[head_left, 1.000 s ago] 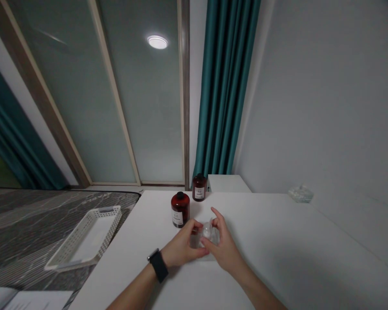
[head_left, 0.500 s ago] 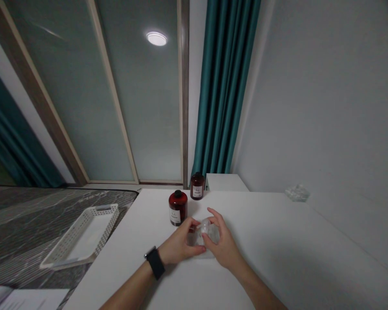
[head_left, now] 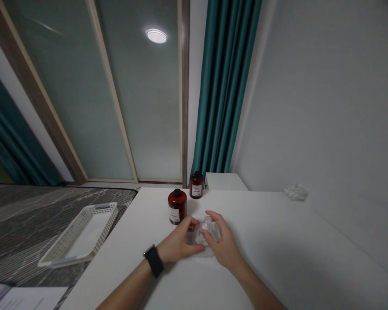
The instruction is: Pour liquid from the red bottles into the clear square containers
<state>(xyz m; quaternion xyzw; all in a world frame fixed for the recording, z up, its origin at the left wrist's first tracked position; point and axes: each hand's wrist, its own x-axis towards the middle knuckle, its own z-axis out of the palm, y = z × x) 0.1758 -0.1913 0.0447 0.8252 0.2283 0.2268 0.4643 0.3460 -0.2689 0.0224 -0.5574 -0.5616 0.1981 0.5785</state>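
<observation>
Both hands meet over the white table [head_left: 278,241] around a small clear plastic packet [head_left: 208,228] with something pale inside. My left hand [head_left: 178,243], with a black watch on its wrist, pinches the packet's left side. My right hand [head_left: 222,243] grips its right side with fingers curled over the top. What the packet holds is too small to tell. A dark red bottle [head_left: 176,207] with a black cap and white label stands just behind my left hand. A second dark red bottle [head_left: 196,185] stands farther back.
A white perforated basket [head_left: 80,234] rests on the grey patterned bed at the left. A crumpled clear wrapper [head_left: 296,192] lies at the table's far right by the wall. A low white box [head_left: 226,181] and teal curtain [head_left: 223,86] stand behind the table.
My hands stay on the packet; the right fingers have curled down over its top. The view has shifted slightly.
</observation>
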